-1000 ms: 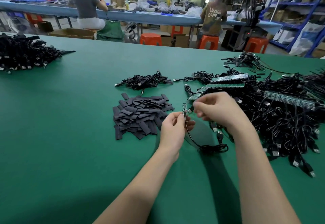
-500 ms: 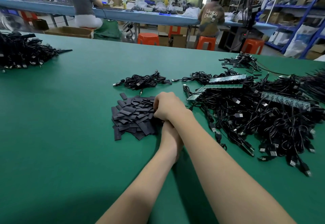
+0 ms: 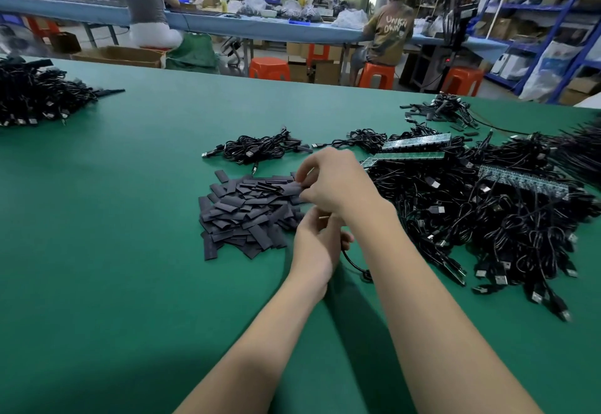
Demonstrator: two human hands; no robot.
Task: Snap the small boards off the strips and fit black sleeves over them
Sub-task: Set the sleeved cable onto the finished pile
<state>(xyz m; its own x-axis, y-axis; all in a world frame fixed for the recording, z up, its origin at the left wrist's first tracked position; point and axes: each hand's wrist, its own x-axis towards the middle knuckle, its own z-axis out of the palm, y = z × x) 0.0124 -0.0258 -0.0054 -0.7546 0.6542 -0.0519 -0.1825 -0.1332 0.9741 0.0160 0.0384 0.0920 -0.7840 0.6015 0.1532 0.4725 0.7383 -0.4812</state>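
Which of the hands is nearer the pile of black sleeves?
Right. The right hand is at the pile of black sleeves, pinching one; the left hand sits just beside its near right edge.

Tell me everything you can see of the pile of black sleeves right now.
The pile of black sleeves is a loose heap of short, flat, matte black rectangular pieces, overlapping at all angles on the green table, left of the cable heap. The right hand reaches across its right edge, fingers pinching one sleeve at the top.

A green table (image 3: 113, 218) fills the view. At 12 o'clock stands a long blue bench (image 3: 266, 28) with orange stools (image 3: 269, 69); blue shelves (image 3: 553, 7) at 2 o'clock.
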